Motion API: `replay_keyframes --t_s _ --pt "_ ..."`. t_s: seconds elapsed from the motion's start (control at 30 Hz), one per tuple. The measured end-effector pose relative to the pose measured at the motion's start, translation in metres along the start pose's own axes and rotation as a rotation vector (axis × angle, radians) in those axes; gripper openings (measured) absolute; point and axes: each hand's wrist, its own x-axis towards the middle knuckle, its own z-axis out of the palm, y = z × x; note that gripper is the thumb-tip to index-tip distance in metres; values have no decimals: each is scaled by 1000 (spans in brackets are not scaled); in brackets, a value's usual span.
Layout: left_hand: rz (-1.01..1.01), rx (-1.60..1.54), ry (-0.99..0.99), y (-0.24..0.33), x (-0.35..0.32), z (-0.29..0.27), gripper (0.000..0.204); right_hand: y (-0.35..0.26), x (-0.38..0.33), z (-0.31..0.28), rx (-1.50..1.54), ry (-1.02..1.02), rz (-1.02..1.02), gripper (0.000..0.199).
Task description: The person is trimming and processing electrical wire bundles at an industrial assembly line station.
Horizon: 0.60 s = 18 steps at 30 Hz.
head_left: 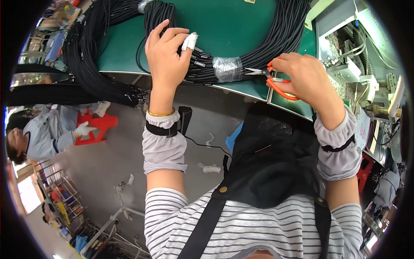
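My right hand (304, 77) grips a pair of orange-handled scissors (282, 80). Their parted blades point left, close to a band of clear plastic wrap (227, 69) around a bundle of black cables (263, 54). My left hand (169, 54) is raised over the bundle's left part, fingers stretched and apart, holding nothing that I can see. White tape covers its thumb tip. Beside that thumb lie several cable ends with small printed black tags (200, 60); I cannot tell whether the hand touches the cables.
Cables lie on a green tabletop (215, 26); another black bundle (90, 56) hangs over its edge at left. Machinery with a hose (364, 56) stands at right. At left, a person (47, 134) in grey is beside a red stool (97, 127). Scraps (210, 168) lie on the floor.
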Motion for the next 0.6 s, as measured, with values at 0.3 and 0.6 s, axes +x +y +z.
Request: replay_keyframes --t_s 0.3,0.6 --pt "-5 -64 33 -9 -3 5 13 -1 -2 7 17 -22 -45 25" --pt "8 -61 48 -8 -4 6 13 -7 8 9 12 -11 -79 23"
